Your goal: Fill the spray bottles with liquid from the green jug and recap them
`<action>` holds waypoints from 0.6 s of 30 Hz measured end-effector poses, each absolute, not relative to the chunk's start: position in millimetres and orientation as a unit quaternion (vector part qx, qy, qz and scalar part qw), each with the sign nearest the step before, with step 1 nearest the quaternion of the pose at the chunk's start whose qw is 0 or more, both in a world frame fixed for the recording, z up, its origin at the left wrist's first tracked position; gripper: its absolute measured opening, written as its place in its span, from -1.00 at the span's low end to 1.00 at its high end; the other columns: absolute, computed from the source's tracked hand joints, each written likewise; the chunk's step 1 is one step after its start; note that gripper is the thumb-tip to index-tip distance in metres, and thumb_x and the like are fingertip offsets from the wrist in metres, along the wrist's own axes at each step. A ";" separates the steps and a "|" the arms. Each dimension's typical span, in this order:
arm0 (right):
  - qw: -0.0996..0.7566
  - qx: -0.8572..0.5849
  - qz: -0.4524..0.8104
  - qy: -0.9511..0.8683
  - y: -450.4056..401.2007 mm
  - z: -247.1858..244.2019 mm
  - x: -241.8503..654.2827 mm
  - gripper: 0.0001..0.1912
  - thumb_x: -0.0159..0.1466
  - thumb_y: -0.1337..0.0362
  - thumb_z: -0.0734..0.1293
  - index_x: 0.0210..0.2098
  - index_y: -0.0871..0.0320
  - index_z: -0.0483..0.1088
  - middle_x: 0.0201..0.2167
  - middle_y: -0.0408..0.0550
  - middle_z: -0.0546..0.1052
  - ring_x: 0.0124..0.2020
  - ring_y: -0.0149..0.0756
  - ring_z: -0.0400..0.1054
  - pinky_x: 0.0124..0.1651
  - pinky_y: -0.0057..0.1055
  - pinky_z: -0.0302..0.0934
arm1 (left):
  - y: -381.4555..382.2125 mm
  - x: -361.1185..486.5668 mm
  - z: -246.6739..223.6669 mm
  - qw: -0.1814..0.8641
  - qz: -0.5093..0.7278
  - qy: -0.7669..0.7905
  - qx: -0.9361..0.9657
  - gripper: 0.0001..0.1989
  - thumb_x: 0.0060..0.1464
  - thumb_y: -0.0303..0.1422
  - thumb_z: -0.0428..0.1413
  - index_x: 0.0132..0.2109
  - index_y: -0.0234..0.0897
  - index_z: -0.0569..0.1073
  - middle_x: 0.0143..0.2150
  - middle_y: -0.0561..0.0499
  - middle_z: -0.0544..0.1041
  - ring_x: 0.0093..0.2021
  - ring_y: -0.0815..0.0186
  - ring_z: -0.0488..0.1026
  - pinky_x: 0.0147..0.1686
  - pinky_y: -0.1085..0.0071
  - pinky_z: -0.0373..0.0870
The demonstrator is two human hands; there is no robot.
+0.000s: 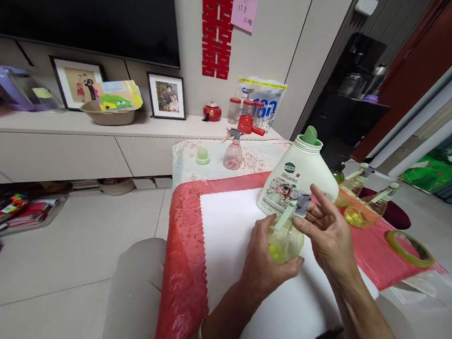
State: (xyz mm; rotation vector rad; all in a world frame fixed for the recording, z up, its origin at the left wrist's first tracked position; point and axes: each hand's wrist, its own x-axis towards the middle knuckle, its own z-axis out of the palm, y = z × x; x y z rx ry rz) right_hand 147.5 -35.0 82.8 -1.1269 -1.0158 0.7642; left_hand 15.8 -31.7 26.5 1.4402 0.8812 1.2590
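My left hand (263, 258) is wrapped round a small clear spray bottle (285, 241) with a little yellow-green liquid at its bottom. The bottle has a grey spray head and a pale green trigger, and it is tilted above the white mat. My right hand (330, 231) is at its neck and spray head, thumb against the neck, index finger raised and the other fingers curled. Just behind stands a large cream detergent jug (299, 168) with a green spout and no cap on. A pale green cap (202, 156) rests farther back on the table.
A pink spray bottle (232, 155) stands at the table's back. At right are several yellow-tinted spray bottles (359, 216) and a tape roll (409, 248). The white mat (222, 238) lies on a red cover (183, 220). A grey stool (136, 298) stands at left.
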 end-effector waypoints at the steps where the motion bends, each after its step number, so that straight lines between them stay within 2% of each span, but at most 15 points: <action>1: 0.660 -0.488 0.348 -0.453 -35.9 84.5 148.2 -0.05 -0.01 0.27 0.59 0.32 0.01 0.20 -0.17 -0.09 0.52 -0.09 -0.23 0.43 0.04 -0.19 0.33 | -32.0 15.5 27.7 0.506 0.513 0.358 0.594 -0.17 -0.35 -0.51 0.35 0.16 -0.15 0.32 0.06 -0.08 0.47 0.06 0.07 0.43 0.08 0.05 0.42; 6: 0.645 -0.467 0.395 -0.458 -39.2 85.1 151.6 -0.19 0.09 0.20 0.53 0.29 -0.03 0.25 -0.11 -0.01 0.58 -0.14 -0.16 0.49 -0.03 -0.18 0.39 | -33.5 14.1 32.2 0.585 0.487 0.323 0.563 -0.18 -0.29 -0.49 0.34 0.18 -0.19 0.29 0.12 -0.14 0.48 0.08 0.06 0.44 0.10 0.05 0.42; 10: 0.628 -0.465 0.392 -0.485 -40.1 78.2 151.4 -0.17 0.12 0.17 0.52 0.33 -0.06 0.19 0.14 0.04 0.48 0.07 -0.11 0.42 0.16 -0.11 0.29 | -33.3 13.5 29.0 0.588 0.495 0.313 0.557 -0.18 -0.27 -0.48 0.36 0.20 -0.18 0.29 0.14 -0.15 0.48 0.10 0.05 0.43 0.11 0.03 0.41; 15: 0.629 -0.486 0.368 -0.482 -39.0 78.8 152.4 -0.15 0.12 0.19 0.53 0.33 -0.04 0.18 0.13 0.03 0.48 0.06 -0.11 0.43 0.18 -0.07 0.27 | -32.8 12.7 27.4 0.628 0.484 0.274 0.545 -0.18 -0.25 -0.47 0.35 0.22 -0.19 0.29 0.13 -0.14 0.48 0.09 0.07 0.44 0.10 0.06 0.42; 18: 0.637 -0.460 0.390 -0.479 -38.7 87.3 150.4 -0.18 0.11 0.20 0.53 0.31 -0.04 0.21 0.06 0.03 0.53 0.04 -0.07 0.46 0.15 -0.05 0.30 | -32.0 11.6 29.5 0.663 0.471 0.242 0.530 -0.19 -0.24 -0.43 0.35 0.22 -0.19 0.30 0.11 -0.14 0.49 0.06 0.08 0.45 0.05 0.12 0.44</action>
